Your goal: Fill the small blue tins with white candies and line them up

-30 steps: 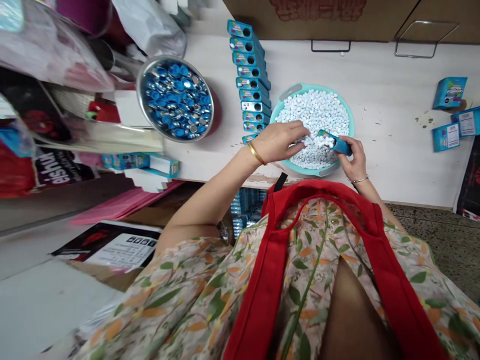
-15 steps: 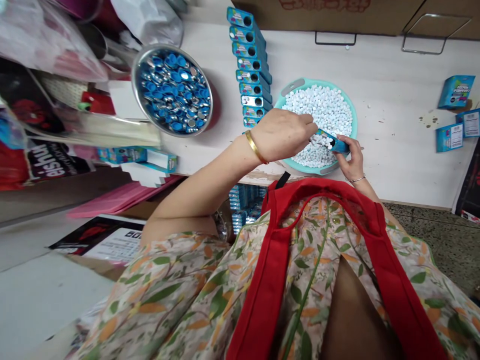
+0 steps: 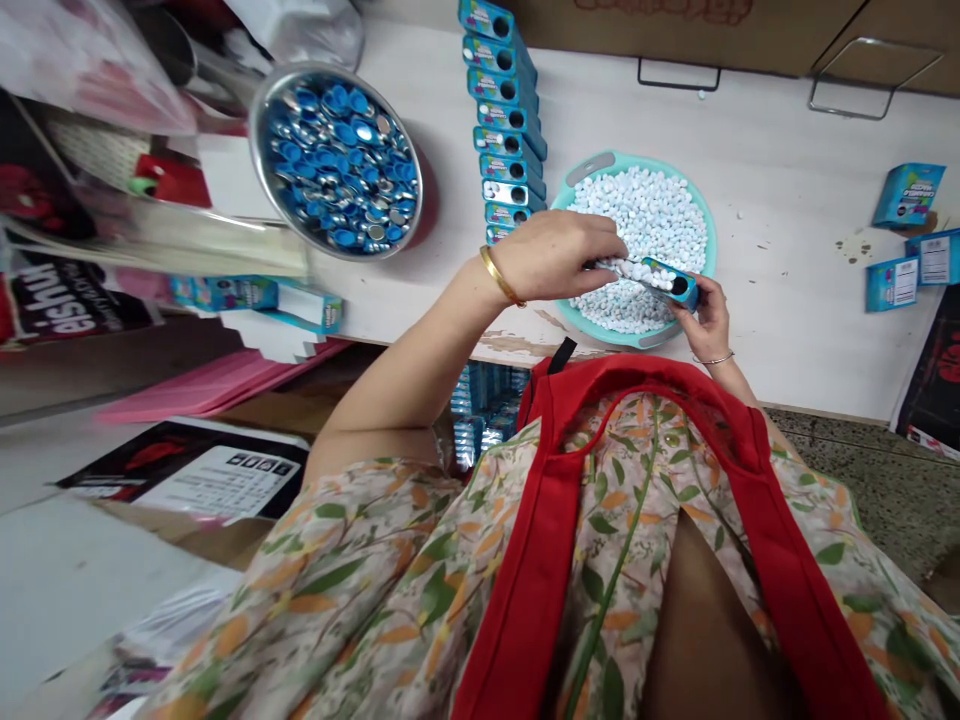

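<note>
box (image 3: 685, 293), small and blue with a dark round hole near one end, is clasped there by the right hand (image 3: 706, 318), over the turquoise basin (image 3: 712, 235) of white pellets (image 3: 649, 210). it should be light, thin-walled and easily dented, so grip the long sides gently; pellets heaped along it may roll off. the left hand (image 3: 559, 255) is narrowed beside the other end; whether it pinches anything, i cannot tell.

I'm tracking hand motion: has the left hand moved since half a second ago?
Yes. Against the teal bowl's rim, the left hand has shifted slightly leftward.
</note>
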`<state>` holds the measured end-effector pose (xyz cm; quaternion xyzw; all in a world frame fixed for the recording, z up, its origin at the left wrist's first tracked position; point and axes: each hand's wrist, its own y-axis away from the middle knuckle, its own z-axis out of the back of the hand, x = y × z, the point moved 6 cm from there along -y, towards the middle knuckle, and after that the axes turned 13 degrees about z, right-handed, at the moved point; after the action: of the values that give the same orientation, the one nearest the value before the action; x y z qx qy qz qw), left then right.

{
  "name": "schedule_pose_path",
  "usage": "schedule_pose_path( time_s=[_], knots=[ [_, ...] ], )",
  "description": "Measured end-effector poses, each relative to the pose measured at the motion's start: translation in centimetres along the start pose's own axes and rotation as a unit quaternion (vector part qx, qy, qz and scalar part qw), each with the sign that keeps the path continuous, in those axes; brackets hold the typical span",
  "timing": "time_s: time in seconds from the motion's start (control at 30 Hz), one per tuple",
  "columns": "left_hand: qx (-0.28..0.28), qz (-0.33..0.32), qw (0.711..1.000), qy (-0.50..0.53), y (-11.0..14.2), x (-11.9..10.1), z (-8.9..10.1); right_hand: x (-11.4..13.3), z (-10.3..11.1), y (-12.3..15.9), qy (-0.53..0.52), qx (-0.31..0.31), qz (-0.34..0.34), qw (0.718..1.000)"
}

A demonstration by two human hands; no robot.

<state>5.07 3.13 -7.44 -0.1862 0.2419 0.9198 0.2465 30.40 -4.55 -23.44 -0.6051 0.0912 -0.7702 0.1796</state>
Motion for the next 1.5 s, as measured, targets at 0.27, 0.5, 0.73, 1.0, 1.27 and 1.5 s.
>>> schedule_pose_path(
  time_s=[0.27,0.5,0.73,1.0,1.27,1.5],
  knots=[
    [0.000,0.032,0.996,-0.079,0.6,-3.1,1.9,0.8,-0.1,-1.0,0.057,0.042,0.044,0.997],
    [0.046,0.051,0.986,-0.154,0.5,-6.2,3.4,1.1,-0.3,-1.3,0.062,0.039,0.045,0.996],
    [0.045,0.063,0.990,-0.119,0.8,-5.5,2.6,0.7,0.0,-0.9,0.070,0.049,-0.007,0.996],
    [-0.009,0.220,0.975,-0.028,1.5,9.2,-8.4,-1.5,1.5,-0.7,0.072,0.023,-0.020,0.997],
    [0.018,0.243,0.967,0.069,-6.2,5.9,-19.0,-5.7,2.4,0.7,0.065,-0.027,-0.037,0.997],
    [0.023,0.208,0.963,0.167,-5.5,5.7,-18.1,-5.2,3.1,0.7,0.044,-0.051,-0.043,0.997]
  ],
)
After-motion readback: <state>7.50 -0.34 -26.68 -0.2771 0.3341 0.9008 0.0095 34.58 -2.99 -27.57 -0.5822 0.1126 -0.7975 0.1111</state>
